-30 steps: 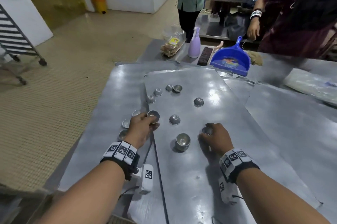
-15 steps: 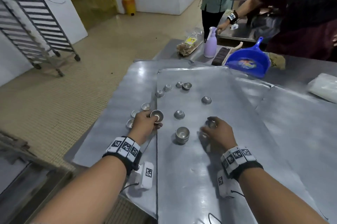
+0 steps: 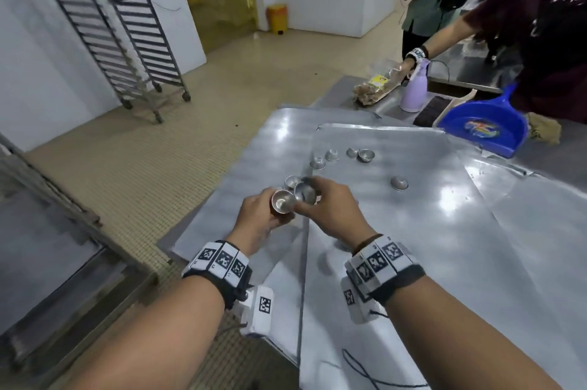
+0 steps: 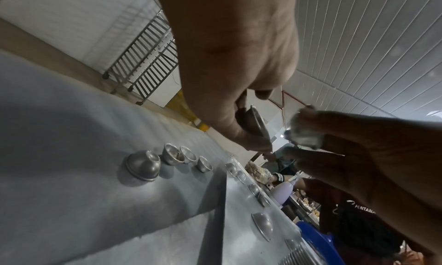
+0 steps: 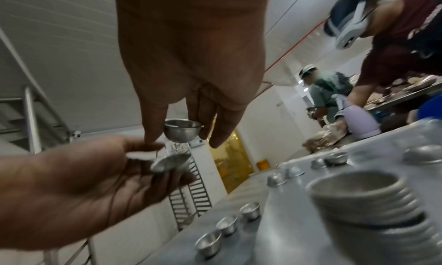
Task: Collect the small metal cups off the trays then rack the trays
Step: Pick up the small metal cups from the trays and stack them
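Observation:
Two flat metal trays overlap on the table, the upper tray (image 3: 428,246) on the right and the lower tray (image 3: 254,148) on the left. Above their seam my left hand (image 3: 279,210) holds a small metal cup (image 3: 282,200), mouth up. My right hand (image 3: 313,199) pinches a second cup (image 5: 183,132) just beside and above it. The two cups are close, and I cannot tell if they touch. Several loose cups (image 3: 332,154) lie upside down further back, one cup alone (image 3: 399,182). A stack of nested cups (image 5: 363,203) stands under my right wrist.
A wheeled tray rack (image 3: 127,40) stands on the floor at the far left. Behind the trays are a blue dustpan (image 3: 482,123), a lilac spray bottle (image 3: 413,91) with another person's hand (image 3: 405,67) by it, and a bag of food (image 3: 374,88).
Both hands have lifted off the trays and come together in the air, each with a cup. My view has swung left, so the rack now shows more.

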`<action>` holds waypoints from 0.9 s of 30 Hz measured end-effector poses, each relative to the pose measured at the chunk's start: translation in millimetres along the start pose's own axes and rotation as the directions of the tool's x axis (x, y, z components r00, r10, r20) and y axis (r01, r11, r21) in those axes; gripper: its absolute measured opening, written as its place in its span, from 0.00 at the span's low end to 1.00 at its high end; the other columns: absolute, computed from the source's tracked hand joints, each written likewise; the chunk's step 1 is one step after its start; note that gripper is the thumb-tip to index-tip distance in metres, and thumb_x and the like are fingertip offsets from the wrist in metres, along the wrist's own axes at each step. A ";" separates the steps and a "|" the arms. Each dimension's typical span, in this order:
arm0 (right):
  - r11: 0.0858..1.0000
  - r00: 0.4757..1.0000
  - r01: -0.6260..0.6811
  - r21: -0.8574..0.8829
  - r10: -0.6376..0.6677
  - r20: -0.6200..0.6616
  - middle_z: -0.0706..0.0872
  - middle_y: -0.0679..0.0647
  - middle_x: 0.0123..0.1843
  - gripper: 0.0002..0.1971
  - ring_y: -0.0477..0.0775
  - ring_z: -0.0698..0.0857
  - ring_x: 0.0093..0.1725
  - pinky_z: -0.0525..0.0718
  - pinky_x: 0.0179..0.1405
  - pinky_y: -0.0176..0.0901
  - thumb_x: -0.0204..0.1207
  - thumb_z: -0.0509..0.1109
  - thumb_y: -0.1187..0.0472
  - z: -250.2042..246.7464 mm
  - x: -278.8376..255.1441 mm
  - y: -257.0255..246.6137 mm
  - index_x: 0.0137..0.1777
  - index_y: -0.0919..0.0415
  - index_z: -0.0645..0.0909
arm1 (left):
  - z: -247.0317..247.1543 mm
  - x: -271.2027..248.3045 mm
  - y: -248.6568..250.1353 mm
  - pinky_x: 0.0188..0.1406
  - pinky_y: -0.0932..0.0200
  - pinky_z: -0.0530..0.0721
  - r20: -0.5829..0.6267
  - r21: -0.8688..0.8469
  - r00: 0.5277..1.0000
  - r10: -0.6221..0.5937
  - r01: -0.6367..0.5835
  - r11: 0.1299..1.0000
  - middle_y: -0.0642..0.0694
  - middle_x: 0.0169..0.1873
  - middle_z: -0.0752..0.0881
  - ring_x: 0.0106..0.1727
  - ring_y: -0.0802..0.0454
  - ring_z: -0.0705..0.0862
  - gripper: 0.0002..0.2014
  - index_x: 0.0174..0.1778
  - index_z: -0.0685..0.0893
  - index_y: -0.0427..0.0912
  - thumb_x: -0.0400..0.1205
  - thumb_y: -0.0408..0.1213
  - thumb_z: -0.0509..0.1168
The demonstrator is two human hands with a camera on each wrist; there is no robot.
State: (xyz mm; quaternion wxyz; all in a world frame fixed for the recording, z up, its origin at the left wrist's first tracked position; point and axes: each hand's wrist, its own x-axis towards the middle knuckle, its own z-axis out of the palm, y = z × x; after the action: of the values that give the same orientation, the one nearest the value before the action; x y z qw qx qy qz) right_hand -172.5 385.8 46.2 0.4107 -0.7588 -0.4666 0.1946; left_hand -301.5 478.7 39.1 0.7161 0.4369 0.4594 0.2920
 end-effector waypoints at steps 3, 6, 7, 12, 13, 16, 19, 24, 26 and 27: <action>0.995 0.997 0.053 -0.085 -0.048 0.065 0.91 0.50 0.56 0.27 0.53 0.88 0.54 0.84 0.53 0.47 0.67 0.81 0.47 36.0 1.4 -17.1 0.67 0.50 0.84 | -22.4 3.9 0.4 0.29 0.58 0.77 0.076 -0.005 0.997 0.014 -0.013 1.000 0.38 0.34 0.88 0.29 0.46 0.85 0.19 0.37 0.91 0.39 0.86 0.47 0.65; 0.993 0.991 0.074 -0.087 -0.063 0.120 0.91 0.50 0.57 0.28 0.51 0.88 0.56 0.83 0.52 0.41 0.68 0.80 0.49 68.8 5.7 -30.4 0.69 0.53 0.82 | -55.4 10.1 -3.0 0.41 0.45 0.82 0.116 0.083 0.993 0.035 -0.045 0.996 0.37 0.36 0.86 0.34 0.44 0.82 0.12 0.36 0.93 0.40 0.83 0.38 0.71; 0.992 0.986 0.076 -0.098 -0.060 0.157 0.90 0.50 0.61 0.32 0.50 0.87 0.60 0.83 0.56 0.42 0.69 0.80 0.47 79.0 7.5 -32.2 0.73 0.53 0.80 | -67.5 13.7 -4.6 0.44 0.42 0.86 0.113 0.104 0.993 0.035 -0.047 0.993 0.36 0.37 0.88 0.38 0.42 0.84 0.09 0.38 0.93 0.37 0.83 0.33 0.71; 0.987 0.970 -0.048 -0.154 0.083 0.229 0.84 0.48 0.71 0.35 0.50 0.84 0.67 0.78 0.60 0.39 0.69 0.80 0.44 111.4 17.3 -21.9 0.77 0.50 0.76 | -130.0 38.5 -8.7 0.33 0.59 0.90 -0.043 0.157 0.999 -0.005 0.012 0.988 0.34 0.41 0.86 0.36 0.44 0.90 0.07 0.42 0.86 0.27 0.83 0.19 0.65; 0.981 0.969 -0.089 -0.174 0.125 0.211 0.85 0.48 0.70 0.32 0.52 0.84 0.66 0.79 0.60 0.41 0.71 0.79 0.45 114.9 19.8 -16.2 0.75 0.49 0.77 | -139.4 45.0 -10.0 0.32 0.61 0.90 -0.071 0.175 0.997 -0.014 0.027 0.984 0.34 0.42 0.84 0.36 0.44 0.89 0.06 0.42 0.86 0.26 0.83 0.19 0.64; 0.943 0.955 -0.150 -0.299 0.216 0.204 0.87 0.52 0.67 0.27 0.57 0.85 0.64 0.82 0.62 0.48 0.74 0.75 0.46 125.9 27.6 -3.1 0.73 0.48 0.79 | -156.4 59.3 -13.0 0.31 0.63 0.90 -0.077 0.248 0.997 -0.026 0.044 0.968 0.35 0.43 0.82 0.35 0.44 0.87 0.05 0.46 0.84 0.24 0.84 0.18 0.62; 0.910 0.933 -0.145 -0.389 0.256 0.251 0.86 0.56 0.67 0.26 0.61 0.84 0.66 0.81 0.63 0.48 0.77 0.70 0.45 139.7 33.2 0.1 0.76 0.47 0.77 | -163.5 67.6 -16.5 0.27 0.65 0.88 -0.044 0.312 0.999 -0.032 0.044 0.949 0.34 0.44 0.81 0.37 0.41 0.87 0.06 0.45 0.83 0.26 0.83 0.18 0.62; 0.860 0.915 -0.131 -0.492 0.296 0.273 0.87 0.61 0.61 0.19 0.66 0.84 0.61 0.78 0.55 0.48 0.79 0.63 0.52 163.8 42.3 -0.3 0.69 0.49 0.79 | -169.8 78.0 -19.0 0.27 0.64 0.87 -0.004 0.375 0.998 -0.069 0.065 0.925 0.33 0.46 0.83 0.42 0.36 0.88 0.09 0.40 0.84 0.30 0.83 0.19 0.62; 0.843 0.910 -0.127 -0.523 0.309 0.276 0.85 0.59 0.65 0.18 0.65 0.83 0.64 0.80 0.60 0.49 0.79 0.63 0.52 169.5 44.7 0.6 0.67 0.51 0.82 | -171.0 80.0 -17.8 0.28 0.64 0.88 0.023 0.389 0.997 -0.079 0.064 0.919 0.33 0.46 0.84 0.42 0.37 0.89 0.08 0.41 0.84 0.30 0.83 0.20 0.63; 0.838 0.910 -0.136 -0.528 0.317 0.268 0.84 0.59 0.66 0.17 0.65 0.83 0.64 0.80 0.62 0.49 0.80 0.62 0.51 171.3 45.7 0.9 0.65 0.53 0.83 | -171.8 81.3 -17.4 0.28 0.63 0.88 0.031 0.391 0.996 -0.081 0.062 0.918 0.33 0.45 0.84 0.41 0.38 0.90 0.07 0.42 0.85 0.30 0.83 0.20 0.63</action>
State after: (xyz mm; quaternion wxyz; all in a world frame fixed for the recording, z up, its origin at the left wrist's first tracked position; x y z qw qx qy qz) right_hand -265.9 500.9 -51.1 0.0865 -0.8431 -0.4707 0.2453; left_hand -424.9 599.0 -43.0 0.6358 0.5600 0.5069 0.1583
